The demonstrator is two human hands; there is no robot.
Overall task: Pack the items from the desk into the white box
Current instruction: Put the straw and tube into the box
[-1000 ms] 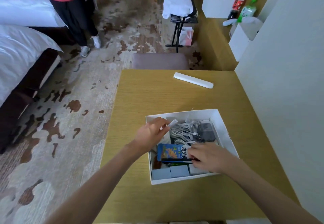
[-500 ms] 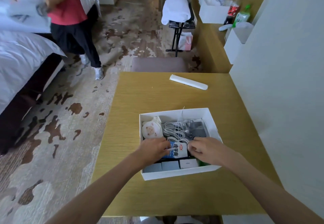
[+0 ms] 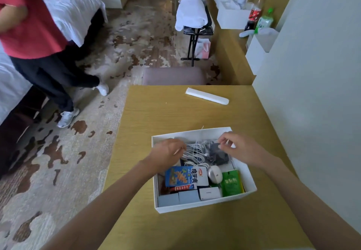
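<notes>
A hotel-like room is seen from above: a pale carpet [image 3: 58, 171] with brown blotches fills the left of the frame, a bed with white linen [image 3: 72, 13] lies at upper left, and a person in a red top and dark trousers [image 3: 35, 40] stands beside it. A smooth, yellow-brown wood-grain table [image 3: 156, 112] takes up the centre and bottom, set against a plain pale wall [image 3: 312, 93] on the right.

The white box [image 3: 252, 183] — rectangular, open-topped, of stiff card — sits on the table at lower centre. It is packed with a blue and white snack packet [image 3: 183, 177], a glossy green sachet [image 3: 231, 183], a tangle of white cables [image 3: 195, 152], a dark pouch [image 3: 218, 152], a smooth oval mouse [image 3: 214, 174] and small grey-white cartons [image 3: 188, 197] along its near wall.

A long white rounded case [image 3: 207, 98] is left on the table at upper centre, well apart from the box.

The left hand [image 3: 166, 155] is held over the box's left part, fingers loosely curled near the cables; whether anything is gripped cannot be told. The right hand [image 3: 240, 148] hovers over the far right corner — thumb and forefinger pinched together, their contents too small to make out.
</notes>
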